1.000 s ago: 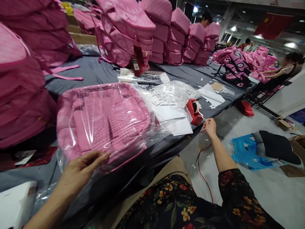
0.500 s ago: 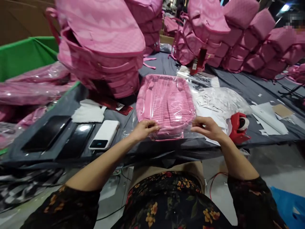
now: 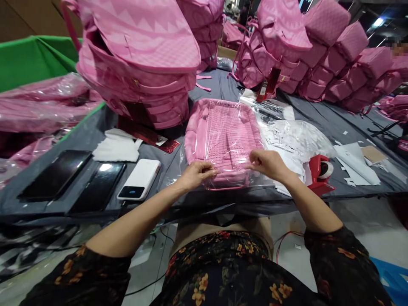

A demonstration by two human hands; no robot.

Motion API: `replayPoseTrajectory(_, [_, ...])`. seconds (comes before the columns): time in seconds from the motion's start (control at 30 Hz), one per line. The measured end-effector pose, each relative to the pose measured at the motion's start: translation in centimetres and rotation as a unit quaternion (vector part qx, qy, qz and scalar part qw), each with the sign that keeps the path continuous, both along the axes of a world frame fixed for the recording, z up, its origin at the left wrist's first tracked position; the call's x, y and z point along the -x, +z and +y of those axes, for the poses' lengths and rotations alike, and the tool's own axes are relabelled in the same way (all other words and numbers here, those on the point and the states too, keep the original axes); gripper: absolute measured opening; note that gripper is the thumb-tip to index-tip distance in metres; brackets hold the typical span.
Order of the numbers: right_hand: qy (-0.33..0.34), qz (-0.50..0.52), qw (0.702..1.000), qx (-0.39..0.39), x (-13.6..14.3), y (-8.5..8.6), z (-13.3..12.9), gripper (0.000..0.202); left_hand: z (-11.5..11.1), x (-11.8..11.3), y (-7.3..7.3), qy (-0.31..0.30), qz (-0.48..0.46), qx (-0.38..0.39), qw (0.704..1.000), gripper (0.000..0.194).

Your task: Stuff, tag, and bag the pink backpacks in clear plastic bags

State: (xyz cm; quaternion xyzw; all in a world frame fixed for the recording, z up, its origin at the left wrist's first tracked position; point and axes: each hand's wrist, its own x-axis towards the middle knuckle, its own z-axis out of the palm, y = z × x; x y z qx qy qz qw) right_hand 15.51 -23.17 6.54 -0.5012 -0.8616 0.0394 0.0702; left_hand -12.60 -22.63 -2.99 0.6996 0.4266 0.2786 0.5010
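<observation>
A pink backpack [image 3: 226, 131] lies flat on the table in front of me, inside a clear plastic bag [image 3: 234, 159]. My left hand [image 3: 199, 174] is closed at the bag's near left part, its thumb and fingers pinching the plastic. Over the near right part of the bag, my right hand [image 3: 267, 163] is also closed, thumb and fingers together on the plastic. The near end of the backpack shows between and below the two hands.
Left of the bag lie a white power bank [image 3: 139, 180], two dark phones and a white cloth [image 3: 116, 146]. To the right are a red tape dispenser [image 3: 320, 174] and a plastic bag of white slips [image 3: 296, 138]. Stacked pink backpacks [image 3: 140, 63] stand behind; a green-lined bin [image 3: 38, 59] is at left.
My right hand has moved left and slightly up over the bag. My left hand has shifted slightly right, still pinching the plastic. The view has tilted a little.
</observation>
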Motion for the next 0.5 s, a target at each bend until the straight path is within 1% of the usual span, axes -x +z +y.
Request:
replayPoseTrajectory(0.07, [0.056, -0.012, 0.998, 0.02, 0.8, -0.8, -0.7, 0.026, 0.1, -0.1, -0.2, 0.001, 0.009, -0.005, 1.0, 0.043])
replayPoseTrajectory(0.1, [0.067, -0.026, 0.997, 0.031, 1.4, -1.2, -0.7, 0.028, 0.0, -0.1, -0.2, 0.001, 0.014, -0.011, 1.0, 0.043])
replayPoseTrajectory(0.17, [0.049, -0.052, 0.996, 0.051, 2.2, -1.9, -0.3, 0.034, -0.3, 0.4, 0.0, -0.002, 0.028, -0.047, 0.999, 0.04])
replayPoseTrajectory(0.2, [0.037, -0.061, 0.995, 0.064, 2.4, -2.1, 0.1, 0.036, -0.7, 0.9, 0.2, -0.004, 0.041, -0.082, 0.996, 0.038])
replayPoseTrajectory(0.27, [0.032, -0.071, 0.993, 0.087, 2.5, -2.2, 1.0, 0.038, -1.5, 2.2, 0.6, 0.01, 0.085, -0.18, 0.98, 0.031])
replayPoseTrajectory(0.33, [0.039, -0.074, 0.992, 0.097, 2.3, -2.1, 1.8, 0.037, -2.3, 3.7, 0.8, 0.048, 0.143, -0.266, 0.952, 0.024])
replayPoseTrajectory(0.4, [0.046, -0.068, 0.992, 0.098, 2.2, -2.2, 2.1, 0.037, -2.6, 4.9, 0.7, 0.087, 0.19, -0.304, 0.93, 0.017])
replayPoseTrajectory(0.5, [0.056, -0.015, 0.995, 0.084, 2.1, -2.2, 1.4, 0.035, -2.1, 5.4, 0.0, 0.109, 0.226, -0.314, 0.916, 0.012])
